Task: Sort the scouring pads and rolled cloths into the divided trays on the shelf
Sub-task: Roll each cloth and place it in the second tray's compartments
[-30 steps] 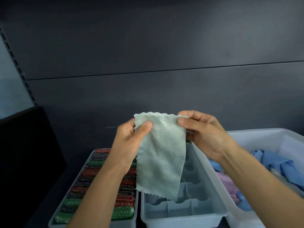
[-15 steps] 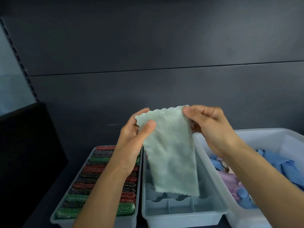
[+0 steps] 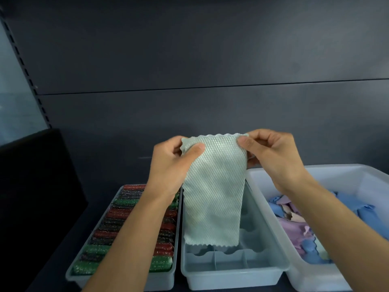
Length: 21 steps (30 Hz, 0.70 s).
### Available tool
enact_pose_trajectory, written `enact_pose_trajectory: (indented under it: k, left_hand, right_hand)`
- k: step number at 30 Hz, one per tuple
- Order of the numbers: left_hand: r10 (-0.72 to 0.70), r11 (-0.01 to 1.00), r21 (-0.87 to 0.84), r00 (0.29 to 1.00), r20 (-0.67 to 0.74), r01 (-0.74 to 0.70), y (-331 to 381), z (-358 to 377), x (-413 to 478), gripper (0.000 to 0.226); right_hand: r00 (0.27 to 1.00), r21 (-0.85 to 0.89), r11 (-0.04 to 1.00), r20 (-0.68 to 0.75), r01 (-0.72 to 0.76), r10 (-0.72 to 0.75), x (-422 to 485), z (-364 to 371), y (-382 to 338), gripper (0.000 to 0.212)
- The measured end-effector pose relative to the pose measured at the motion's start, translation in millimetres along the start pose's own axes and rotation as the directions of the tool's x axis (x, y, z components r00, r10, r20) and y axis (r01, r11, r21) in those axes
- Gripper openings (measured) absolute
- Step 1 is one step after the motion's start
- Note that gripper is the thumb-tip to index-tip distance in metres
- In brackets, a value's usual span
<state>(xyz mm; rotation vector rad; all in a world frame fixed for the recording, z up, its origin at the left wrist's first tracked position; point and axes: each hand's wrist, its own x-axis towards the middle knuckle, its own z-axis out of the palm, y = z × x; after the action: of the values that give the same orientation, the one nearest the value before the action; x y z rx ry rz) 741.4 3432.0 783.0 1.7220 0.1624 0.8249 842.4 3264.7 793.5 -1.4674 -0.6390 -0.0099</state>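
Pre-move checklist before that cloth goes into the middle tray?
1. Grip on cloth: ok, left hand and right hand each pinch a top corner.
2. Rolled for a compartment: not ok, it hangs flat.
3. Near compartments of middle tray free: ok.
4. Compartments behind the cloth: cannot tell.
5. Supply of loose cloths in right bin: ok.

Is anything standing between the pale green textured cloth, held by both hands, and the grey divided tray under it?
Nothing visible does. The pale green textured cloth hangs from the left hand and the right hand over the grey divided plastic tray, and the compartments that show below its lower edge hold nothing.
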Motion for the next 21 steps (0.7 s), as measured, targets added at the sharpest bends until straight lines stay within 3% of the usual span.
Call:
enact_pose_trajectory:
  k: [4, 7, 11, 15, 18, 21]
  left_hand:
    - [0.181, 0.933, 0.336, 0.975, -0.132, -0.128, 5.5, 8.0, 3.2, 0.010]
    - [0.264, 0.886, 0.431, 0.951, -0.164, -0.171, 12.6, 15.7, -0.7, 0.009]
    - [0.188, 0.967, 0.196, 0.976, -0.112, -0.163, 24.2, 25.1, -7.8, 0.010]
    - [0.010, 0.988, -0.153, 1.000, -0.009, -0.012, 39.7, 28.0, -13.7, 0.041]
    - [-0.016, 0.978, -0.207, 0.999, 0.037, 0.024, 39.0, 23.6, -13.3, 0.047]
    - [0.045, 0.987, -0.150, 0.995, -0.086, -0.057, 22.1, 11.2, -7.1, 0.024]
  right_hand:
    - [0.992, -0.040, 0.995, -0.080, 0.096, -0.099, -5.1, 11.2, -6.1, 0.014]
    - [0.972, -0.137, 0.969, -0.085, 0.207, -0.219, -10.7, 21.7, -12.2, 0.016]
    - [0.957, -0.162, 0.946, -0.020, 0.282, -0.289, -13.5, 33.8, -16.7, 0.016]
    - [0.950, -0.104, 0.944, 0.047, 0.313, -0.310, -14.7, 35.5, -24.7, 0.017]
    - [0.957, -0.102, 0.953, 0.074, 0.286, -0.279, -11.2, 34.1, -26.3, 0.016]
    - [0.979, -0.038, 0.979, 0.046, 0.201, -0.200, -2.3, 29.6, -29.0, 0.014]
